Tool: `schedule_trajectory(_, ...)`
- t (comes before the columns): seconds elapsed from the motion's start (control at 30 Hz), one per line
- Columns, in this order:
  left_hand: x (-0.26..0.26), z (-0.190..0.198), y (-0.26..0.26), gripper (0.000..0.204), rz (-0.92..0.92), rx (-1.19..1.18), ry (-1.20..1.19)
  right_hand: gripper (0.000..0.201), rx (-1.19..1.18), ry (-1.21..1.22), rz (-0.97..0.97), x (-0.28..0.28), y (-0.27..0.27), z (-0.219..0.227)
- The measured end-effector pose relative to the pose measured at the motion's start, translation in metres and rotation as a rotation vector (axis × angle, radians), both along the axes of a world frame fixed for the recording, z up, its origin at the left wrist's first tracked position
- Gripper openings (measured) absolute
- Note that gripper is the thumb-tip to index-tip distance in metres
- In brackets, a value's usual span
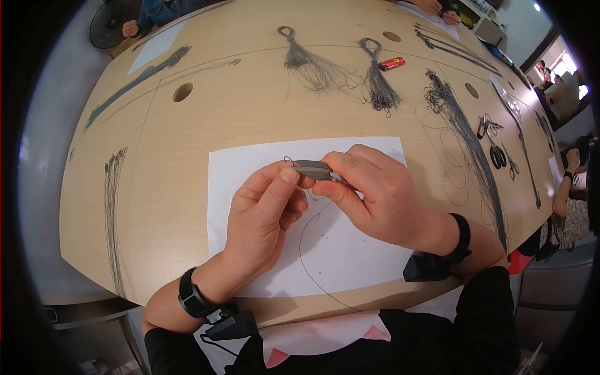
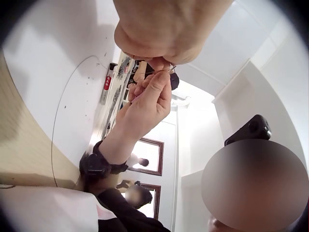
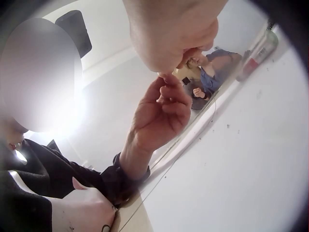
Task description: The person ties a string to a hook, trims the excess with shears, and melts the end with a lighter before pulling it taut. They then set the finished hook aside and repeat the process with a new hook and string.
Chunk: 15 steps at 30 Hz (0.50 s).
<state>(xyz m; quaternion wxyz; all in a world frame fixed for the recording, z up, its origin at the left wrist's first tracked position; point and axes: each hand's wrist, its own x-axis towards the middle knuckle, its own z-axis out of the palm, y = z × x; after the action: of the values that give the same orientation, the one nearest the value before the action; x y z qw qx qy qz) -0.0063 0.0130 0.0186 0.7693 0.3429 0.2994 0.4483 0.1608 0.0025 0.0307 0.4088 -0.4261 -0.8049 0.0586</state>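
Above a white sheet of paper (image 1: pixel 375 269), my two hands meet fingertip to fingertip. My left hand (image 1: pixel 259 206) pinches a thin fish hook (image 1: pixel 288 159) between thumb and forefinger; its curved wire sticks up past the fingertips. Fingers curled, my right hand (image 1: pixel 381 197) grips the fishing line close by, its fingertips partly hidden. A thin line (image 1: pixel 300 244) loops from below the hands over the paper to the front edge. In the head view, a grey, rounded object (image 1: pixel 311 169) shows between the fingertips; I cannot tell whether it is held.
A red-and-white labelled tube (image 2: pixel 106 83) lies on the paper. Bundles of hooks on line (image 1: pixel 380 87) lie around the table, with a red lighter (image 1: pixel 392 63) beside one. Scissors (image 1: pixel 497 156) are at right. Other people sit across the table.
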Motion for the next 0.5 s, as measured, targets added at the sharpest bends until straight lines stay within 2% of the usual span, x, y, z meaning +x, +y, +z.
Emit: schedule_trajectory(0.5,0.0026,0.0013,-0.0003,0.013,-0.013,-0.047,-0.006,0.020,0.024,0.010,-0.006,-0.0006,0.0002,-0.0012)
